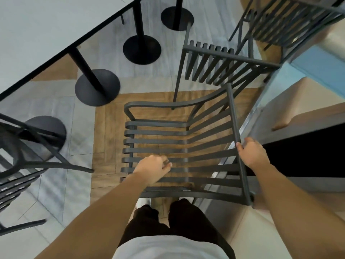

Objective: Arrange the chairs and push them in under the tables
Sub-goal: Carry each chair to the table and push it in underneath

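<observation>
A dark grey slatted metal chair (177, 141) stands right in front of my legs, seen from above. My right hand (252, 154) is closed around the chair's top back rail on the right side. My left hand (155, 169) rests over the seat slats near the left side, fingers curled; whether it grips a slat I cannot tell. A long pale grey table (46, 34) with a black edge runs across the upper left on black pedestal legs (97, 86).
A second slatted chair (214, 66) stands just beyond the one I hold, a third (291, 21) at top right, another (22, 156) at far left. A bench with tan cushion (302, 116) and a blue panel line the right side.
</observation>
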`<control>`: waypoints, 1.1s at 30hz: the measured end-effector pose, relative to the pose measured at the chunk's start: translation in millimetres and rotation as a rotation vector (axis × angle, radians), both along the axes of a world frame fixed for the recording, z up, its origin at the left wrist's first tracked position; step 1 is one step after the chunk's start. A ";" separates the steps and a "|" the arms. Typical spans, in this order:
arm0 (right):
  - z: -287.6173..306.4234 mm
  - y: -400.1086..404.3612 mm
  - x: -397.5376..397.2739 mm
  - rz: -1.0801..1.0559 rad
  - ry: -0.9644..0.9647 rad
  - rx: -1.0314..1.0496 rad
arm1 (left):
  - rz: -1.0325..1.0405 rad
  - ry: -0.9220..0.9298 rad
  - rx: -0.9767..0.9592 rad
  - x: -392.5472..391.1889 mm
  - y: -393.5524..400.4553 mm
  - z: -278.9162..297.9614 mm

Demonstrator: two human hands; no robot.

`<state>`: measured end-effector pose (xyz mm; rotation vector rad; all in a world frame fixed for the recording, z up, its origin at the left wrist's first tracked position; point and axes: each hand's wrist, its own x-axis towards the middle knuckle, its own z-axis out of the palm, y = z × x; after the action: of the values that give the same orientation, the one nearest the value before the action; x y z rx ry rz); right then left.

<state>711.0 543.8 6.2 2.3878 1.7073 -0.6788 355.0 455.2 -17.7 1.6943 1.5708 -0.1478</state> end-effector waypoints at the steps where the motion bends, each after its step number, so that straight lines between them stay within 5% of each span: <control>1: -1.5 3.7 0.8 -0.017 0.028 -0.012 | 0.011 -0.003 0.000 8.4 1.6 -0.3; 13: -43.8 24.6 -0.5 -0.362 0.501 -0.048 | 0.139 -0.025 -0.080 68.4 -14.5 -28.2; 33: -70.4 -1.8 -118.3 -0.545 0.463 0.112 | 0.227 -0.048 -0.112 -17.0 -71.2 -56.8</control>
<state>592.7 542.0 -64.2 2.9820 1.2209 -1.3292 337.9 383.9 -74.5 1.4133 1.6736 -0.0773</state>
